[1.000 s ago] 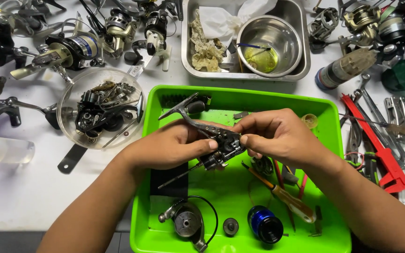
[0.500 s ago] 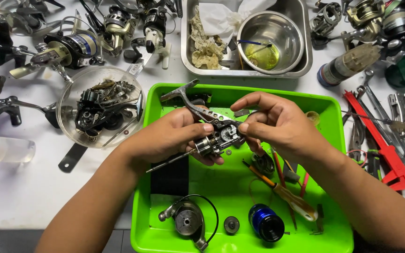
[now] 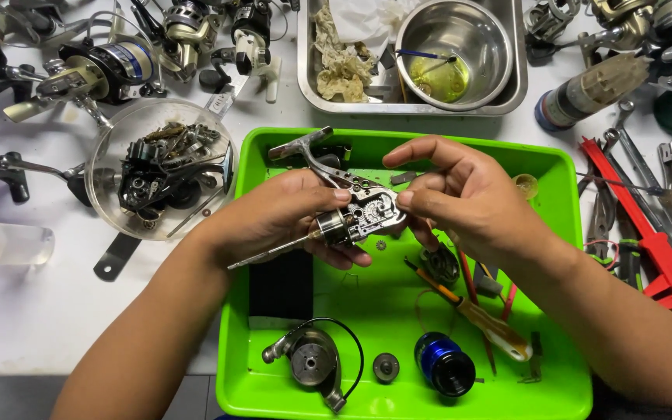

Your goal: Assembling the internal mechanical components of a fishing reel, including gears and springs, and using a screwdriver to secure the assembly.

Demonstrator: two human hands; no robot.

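White bench, green tray (image 3: 554, 179) | left hand (image 3: 281, 218) grip closed on reel body (image 3: 363, 214) | right hand (image 3: 468, 194) fingertips pinch it

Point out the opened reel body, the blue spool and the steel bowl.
opened reel body (image 3: 369, 211), head view, exposed gear side.
blue spool (image 3: 443, 363), head view, blue side wall.
steel bowl (image 3: 482, 31), head view, bare inner wall.

My left hand (image 3: 293, 218) comes in from the lower left, forearm bare and angled up toward the middle. Its fingers curl under and around what I hold, thumb laid across the top, knuckles facing up. My right hand (image 3: 460, 194) reaches in from the lower right, wrist bent a little, palm turned toward the left hand. Its index finger stretches out above, while thumb and middle finger pinch in close, fingertips almost meeting my left thumb. Both forearms form a wide V.
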